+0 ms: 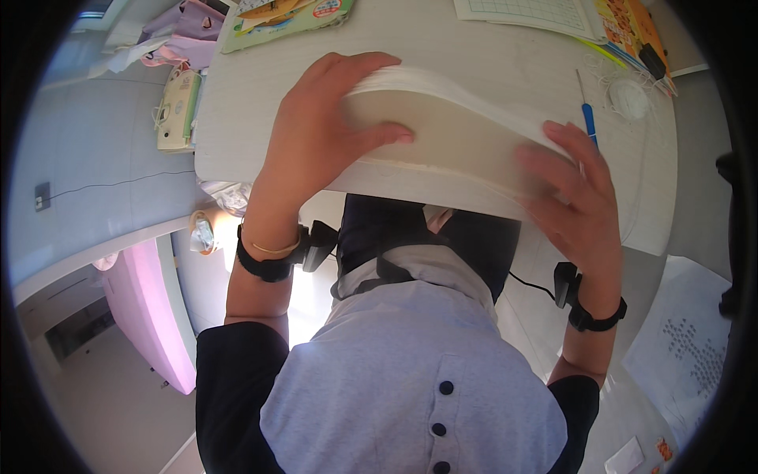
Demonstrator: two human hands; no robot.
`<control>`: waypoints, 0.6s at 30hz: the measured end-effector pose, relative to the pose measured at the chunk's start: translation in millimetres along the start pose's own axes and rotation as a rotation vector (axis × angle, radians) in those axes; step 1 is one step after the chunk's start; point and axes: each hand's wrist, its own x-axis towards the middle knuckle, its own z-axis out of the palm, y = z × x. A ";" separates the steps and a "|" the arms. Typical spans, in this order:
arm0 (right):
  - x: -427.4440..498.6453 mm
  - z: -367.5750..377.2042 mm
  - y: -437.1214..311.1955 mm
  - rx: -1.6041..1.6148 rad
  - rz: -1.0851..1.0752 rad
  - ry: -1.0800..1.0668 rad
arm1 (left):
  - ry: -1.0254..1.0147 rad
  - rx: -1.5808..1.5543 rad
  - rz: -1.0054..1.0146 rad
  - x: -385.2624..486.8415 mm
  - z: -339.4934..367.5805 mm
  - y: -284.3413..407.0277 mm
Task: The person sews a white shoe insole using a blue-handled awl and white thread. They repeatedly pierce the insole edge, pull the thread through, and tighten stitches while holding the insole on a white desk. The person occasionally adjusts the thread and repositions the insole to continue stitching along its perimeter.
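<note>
A thick stack of pale paper sheets (450,127), bent in a curve, is held above the near edge of a whitish table (503,53). My left hand (331,118) grips its left end, thumb on the near face and fingers over the top edge. My right hand (574,183) is at the other end, its fingers blurred and spread; whether they grip the sheets cannot be told. To the right of the stack lies a thin metal tool with a blue handle (588,118), partly behind my right hand. A ball of white thread (629,99) rests beyond it.
Books (284,29) lie at the table's far left, a squared-paper pad (527,18) and an orange book (628,29) at the far right. A black object (652,61) sits by them. Left of the table are a cream box (177,112) and, lower, a bin (207,231).
</note>
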 end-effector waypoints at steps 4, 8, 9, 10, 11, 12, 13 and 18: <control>0.6 -18.3 13.3 0.069 0.022 0.058 | 0.028 -0.019 -0.058 -10.6 -3.6 -1.0; -9.0 -33.4 32.4 0.420 0.303 0.202 | 0.035 -0.153 -0.126 -21.0 -7.8 -4.8; -12.4 -37.0 38.3 0.546 0.373 0.265 | 0.041 -0.182 -0.132 -23.1 -8.9 -6.2; -16.9 -41.9 43.1 0.586 0.437 0.308 | 0.053 -0.212 -0.140 -25.4 -9.5 -7.5; -21.5 -46.7 46.8 0.626 0.481 0.357 | 0.060 -0.235 -0.163 -27.3 -10.0 -9.4; -25.7 -52.3 51.8 0.643 0.528 0.408 | 0.075 -0.259 -0.189 -29.5 -9.6 -10.9; -28.8 -56.9 56.9 0.636 0.556 0.437 | 0.094 -0.280 -0.205 -31.8 -9.4 -12.8; -37.7 -66.8 74.9 0.414 0.696 0.481 | 0.142 -0.470 -0.386 -43.0 -4.7 -21.7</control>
